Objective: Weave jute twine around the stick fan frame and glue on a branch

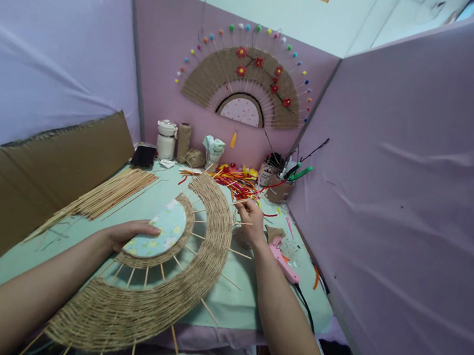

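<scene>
A half-round woven fan of twine on thin wooden sticks is held tilted over the near edge of the table. Its centre is a pale blue patterned half-disc with a twine rim. My left hand grips that half-disc, thumb on top and the other fingers hidden beneath. At the fan's right edge, my right hand pinches the end of one stick that sticks out past the weave. Bare stick ends jut out all around the outer edge.
Loose wooden sticks lie at left by a cardboard panel. Red and orange strips are heaped at the back. A pink glue gun with a black cord rests at right, near a tool pot. A finished fan hangs behind.
</scene>
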